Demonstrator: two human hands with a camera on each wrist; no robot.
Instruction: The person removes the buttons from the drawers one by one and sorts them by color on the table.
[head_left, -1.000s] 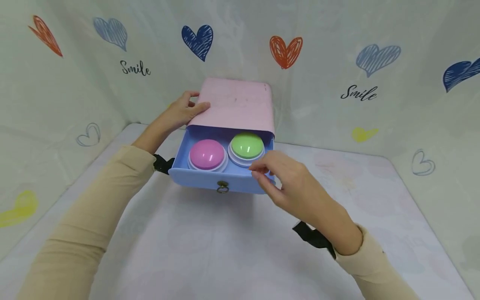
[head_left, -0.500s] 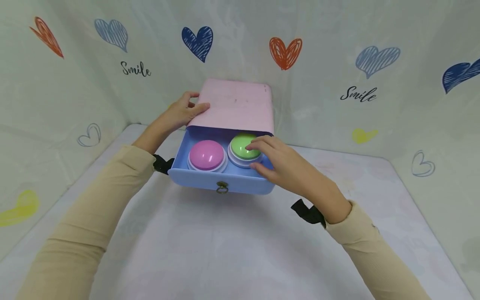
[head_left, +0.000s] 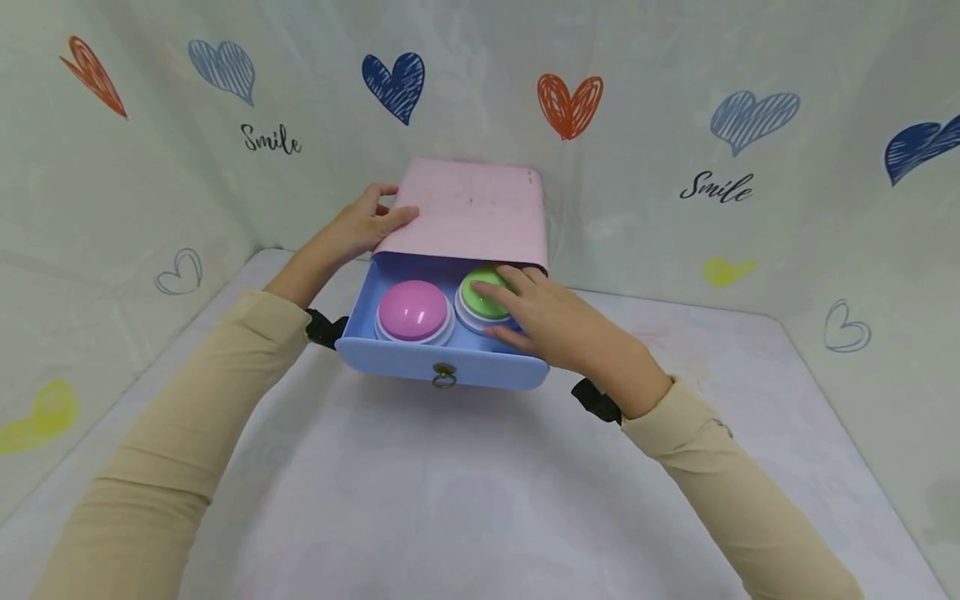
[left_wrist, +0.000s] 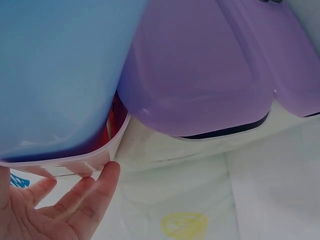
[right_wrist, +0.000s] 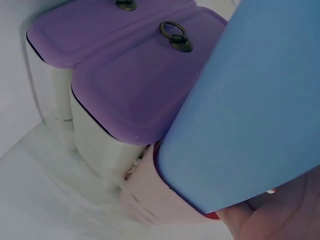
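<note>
While the left hand [head_left: 369, 220] is gripping the pink casing [head_left: 478, 207] behind the already pulled-out blue drawer [head_left: 392, 359], the right hand [head_left: 553, 317] is loosely touching the green dome [head_left: 477, 305] inside, the pink dome [head_left: 412, 310] lying untouched.

Head view: black cursive word "Smile" [head_left: 271, 139] is showing on the pale backdrop [head_left: 480, 37], upper left of frame; a second word "Smile" [head_left: 716, 187], same script, is standing on that backdrop, upper right.
</note>
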